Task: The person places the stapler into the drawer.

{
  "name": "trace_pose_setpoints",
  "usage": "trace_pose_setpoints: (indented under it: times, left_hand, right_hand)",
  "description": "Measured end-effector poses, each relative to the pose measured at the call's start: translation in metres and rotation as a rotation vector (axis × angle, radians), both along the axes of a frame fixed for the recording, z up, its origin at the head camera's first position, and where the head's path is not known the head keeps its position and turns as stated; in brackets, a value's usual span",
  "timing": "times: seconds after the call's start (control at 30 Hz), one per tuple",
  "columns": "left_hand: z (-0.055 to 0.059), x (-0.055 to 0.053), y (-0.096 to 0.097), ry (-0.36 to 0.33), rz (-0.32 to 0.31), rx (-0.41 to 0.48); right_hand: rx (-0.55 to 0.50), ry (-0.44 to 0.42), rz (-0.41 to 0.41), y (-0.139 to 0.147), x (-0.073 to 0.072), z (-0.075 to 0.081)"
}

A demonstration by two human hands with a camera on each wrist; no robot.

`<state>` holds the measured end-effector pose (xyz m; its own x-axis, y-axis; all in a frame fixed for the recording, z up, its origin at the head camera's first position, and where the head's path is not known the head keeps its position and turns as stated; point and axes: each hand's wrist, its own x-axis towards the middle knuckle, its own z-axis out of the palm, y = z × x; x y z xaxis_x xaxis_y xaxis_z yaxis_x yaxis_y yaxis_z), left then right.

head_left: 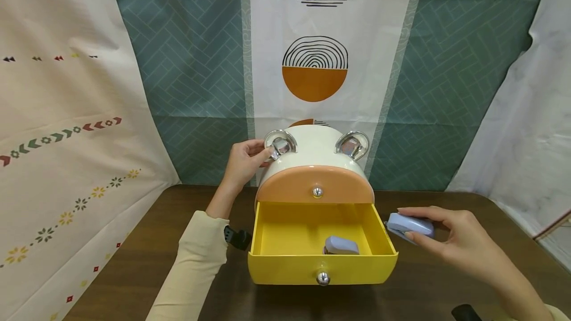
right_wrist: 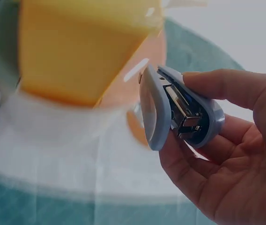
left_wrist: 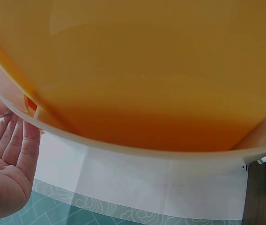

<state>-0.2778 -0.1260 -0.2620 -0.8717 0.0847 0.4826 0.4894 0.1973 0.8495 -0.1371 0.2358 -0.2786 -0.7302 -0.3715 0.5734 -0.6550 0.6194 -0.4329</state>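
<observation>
A small drawer cabinet (head_left: 314,150) with a white domed top and silver ring-shaped ears (head_left: 281,143) stands on the table. Its yellow drawer (head_left: 285,269) is pulled out, and inside lies a light blue rounded object (head_left: 341,245) resembling a small stapler. My left hand (head_left: 245,162) holds the cabinet at the left ear, thumb in front and fingers behind; the fingers (left_wrist: 29,145) show beside the white rim. Right of the drawer, my right hand (head_left: 464,239) pinches a light blue stapler (head_left: 410,225) between thumb and fingers. The right wrist view shows the stapler's (right_wrist: 158,112) metal inside, its halves spread apart.
Above the yellow drawer, an orange drawer (head_left: 290,189) with a silver knob is closed. The dark wooden table (head_left: 151,241) extends to both sides. Patterned cloth (head_left: 192,63) hangs behind it, and white cloth hangs left and right.
</observation>
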Motion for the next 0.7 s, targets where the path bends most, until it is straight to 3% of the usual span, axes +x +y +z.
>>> trace_pose_setpoints:
  times: [0.2, 0.37, 0.7]
  left_hand:
    - [0.0, 0.0, 0.0, 0.0, 0.002, 0.002]
    - [0.0, 0.0, 0.001, -0.003, -0.003, 0.005]
    - [0.0, 0.0, 0.0, -0.002, -0.007, 0.009]
  right_hand:
    - [-0.048, 0.009, 0.166, -0.034, 0.005, 0.006]
    - [-0.084, -0.074, 0.194, -0.064, 0.002, 0.005]
    - [-0.007, -0.191, 0.221, -0.112, -0.017, -0.003]
